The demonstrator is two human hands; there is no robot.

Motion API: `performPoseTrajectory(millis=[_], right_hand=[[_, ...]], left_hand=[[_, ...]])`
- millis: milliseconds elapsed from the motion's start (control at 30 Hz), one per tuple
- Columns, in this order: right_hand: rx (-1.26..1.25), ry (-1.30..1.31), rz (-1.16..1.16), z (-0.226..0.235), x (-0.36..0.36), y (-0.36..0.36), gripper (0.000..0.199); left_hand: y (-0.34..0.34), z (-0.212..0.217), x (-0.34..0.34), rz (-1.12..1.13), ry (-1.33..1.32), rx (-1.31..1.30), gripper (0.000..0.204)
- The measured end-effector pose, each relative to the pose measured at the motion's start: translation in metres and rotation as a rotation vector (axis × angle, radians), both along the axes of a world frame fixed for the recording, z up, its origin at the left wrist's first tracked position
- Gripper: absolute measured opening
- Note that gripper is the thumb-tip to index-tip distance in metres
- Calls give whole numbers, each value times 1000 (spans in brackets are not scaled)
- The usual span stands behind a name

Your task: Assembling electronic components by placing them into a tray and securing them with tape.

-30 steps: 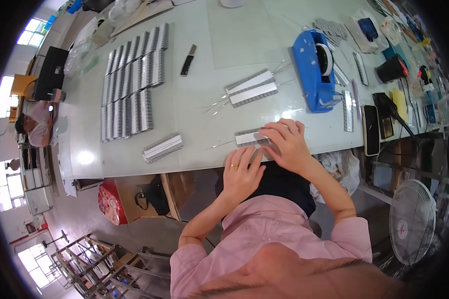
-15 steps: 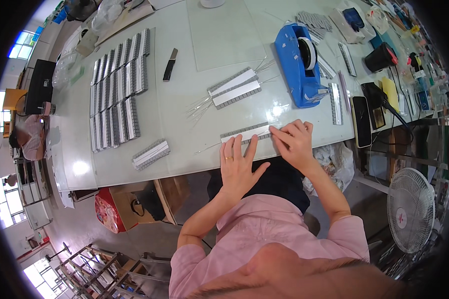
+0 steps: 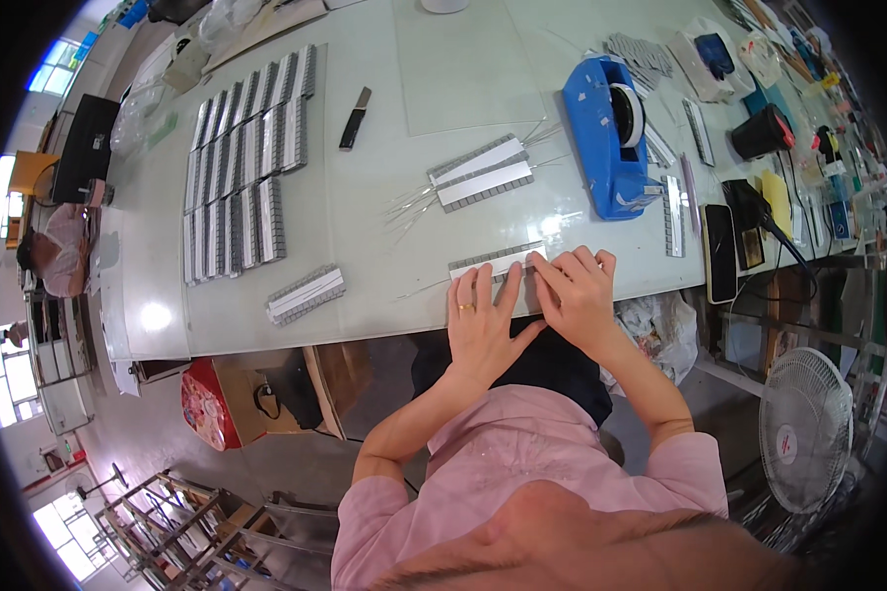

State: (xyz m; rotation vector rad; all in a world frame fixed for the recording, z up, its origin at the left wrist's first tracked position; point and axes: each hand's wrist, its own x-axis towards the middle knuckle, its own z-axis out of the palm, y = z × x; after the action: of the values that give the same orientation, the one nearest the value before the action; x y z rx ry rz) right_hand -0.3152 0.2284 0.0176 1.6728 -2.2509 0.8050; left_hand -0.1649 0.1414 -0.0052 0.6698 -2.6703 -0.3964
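A narrow strip (image 3: 500, 259), with a white face and grey segmented edges, lies near the table's front edge. My left hand (image 3: 483, 325), with a ring on one finger, rests its outstretched fingertips along the strip, thumb apart. At the strip's right end, my right hand (image 3: 581, 297) has its fingers bent and thumb and forefinger close together on it. Whether anything small is between them is hidden. Thin wires stick out past the strip's left end. Beyond my hands lie two similar strips (image 3: 485, 185) with wires at both ends.
A blue tape dispenser (image 3: 598, 148) stands to the right, a phone (image 3: 719, 254) beyond it. Rows of strips (image 3: 235, 187) fill the left side, with a knife (image 3: 356, 120) nearby. More strips (image 3: 306, 295) lie front left. A fan (image 3: 806, 431) stands at lower right.
My right hand's fingertips have shifted slightly left, onto the strip's right end. My left hand stays on the strip. The whole view has shifted a little.
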Motion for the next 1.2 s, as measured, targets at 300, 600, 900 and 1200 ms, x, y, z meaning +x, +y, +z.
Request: performPoseTrajectory(millis=[300, 600, 900, 1200], right_hand=[[147, 67, 274, 11, 65, -100, 29], [164, -34, 324, 9, 18, -86, 17], [126, -350, 42, -11, -9, -39, 17], [115, -328, -76, -14, -4, -33, 17]], left_hand=[[8, -27, 5, 14, -27, 132, 64], [2, -23, 7, -60, 42, -23, 67], [-2, -3, 4, -58, 23, 51, 65], [-1, -3, 6, -68, -25, 14, 66]])
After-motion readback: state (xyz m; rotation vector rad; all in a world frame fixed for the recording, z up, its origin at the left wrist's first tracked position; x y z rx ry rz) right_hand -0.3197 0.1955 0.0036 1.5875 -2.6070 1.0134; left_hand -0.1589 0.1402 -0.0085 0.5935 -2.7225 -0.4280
